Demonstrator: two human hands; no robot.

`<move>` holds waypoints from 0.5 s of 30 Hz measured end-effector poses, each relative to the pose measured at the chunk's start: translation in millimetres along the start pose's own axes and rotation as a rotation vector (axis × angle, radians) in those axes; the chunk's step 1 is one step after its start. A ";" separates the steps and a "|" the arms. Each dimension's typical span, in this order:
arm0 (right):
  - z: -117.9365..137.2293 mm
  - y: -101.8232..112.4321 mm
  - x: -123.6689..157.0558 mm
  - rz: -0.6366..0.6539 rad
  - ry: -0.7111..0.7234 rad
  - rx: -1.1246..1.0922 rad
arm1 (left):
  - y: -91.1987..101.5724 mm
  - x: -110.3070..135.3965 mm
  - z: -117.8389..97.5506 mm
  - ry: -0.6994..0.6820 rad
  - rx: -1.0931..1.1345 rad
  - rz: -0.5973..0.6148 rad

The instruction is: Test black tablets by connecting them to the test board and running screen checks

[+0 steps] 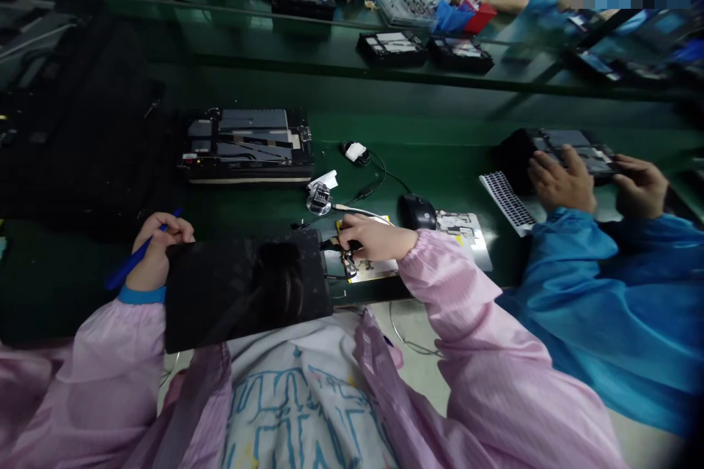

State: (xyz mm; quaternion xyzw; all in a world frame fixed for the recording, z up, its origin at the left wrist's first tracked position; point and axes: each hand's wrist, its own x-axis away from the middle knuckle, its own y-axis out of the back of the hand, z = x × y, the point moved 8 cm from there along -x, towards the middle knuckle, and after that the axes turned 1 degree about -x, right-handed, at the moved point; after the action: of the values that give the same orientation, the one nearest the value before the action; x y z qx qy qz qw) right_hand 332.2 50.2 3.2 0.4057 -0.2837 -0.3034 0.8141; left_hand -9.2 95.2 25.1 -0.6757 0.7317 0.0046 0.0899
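Black panel [242, 293] lies at the near edge of the bench [440, 161]. Your left hand [157, 253] grips a blue pen [129, 264] at its left side; your right hand [368, 234] pinches a small part [331, 243] at its right.

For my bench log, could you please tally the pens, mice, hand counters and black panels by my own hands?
blue pen: 1
mouse: 1
hand counter: 1
black panel: 1
Total: 4

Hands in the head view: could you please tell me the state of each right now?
Left hand: closed, holding a blue pen.
Right hand: fingers pinched on a small part beside the panel.
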 end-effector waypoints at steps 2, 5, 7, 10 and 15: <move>-1.3 -0.3 7.5 -0.054 -0.031 -0.013 | -0.1 0.8 0.2 0.010 0.001 -0.003; -1.5 -2.2 20.9 -0.194 -0.096 -0.045 | 0.4 1.7 0.3 0.015 -0.003 -0.007; -1.2 -4.0 31.9 -0.351 -0.173 -0.025 | 1.6 1.7 0.1 0.011 -0.015 -0.017; 1.2 -12.7 49.2 -0.602 -0.315 -0.017 | 2.9 1.2 -0.7 0.007 -0.042 -0.037; 8.1 -32.5 61.1 -0.835 -0.500 -0.107 | 3.2 1.5 -1.3 0.022 -0.062 -0.065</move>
State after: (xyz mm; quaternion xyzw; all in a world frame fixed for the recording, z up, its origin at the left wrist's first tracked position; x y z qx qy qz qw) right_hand 357.8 -13.8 -6.5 0.3572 -0.2677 -0.7063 0.5495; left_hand -12.6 93.8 25.8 -0.7014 0.7100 0.0171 0.0611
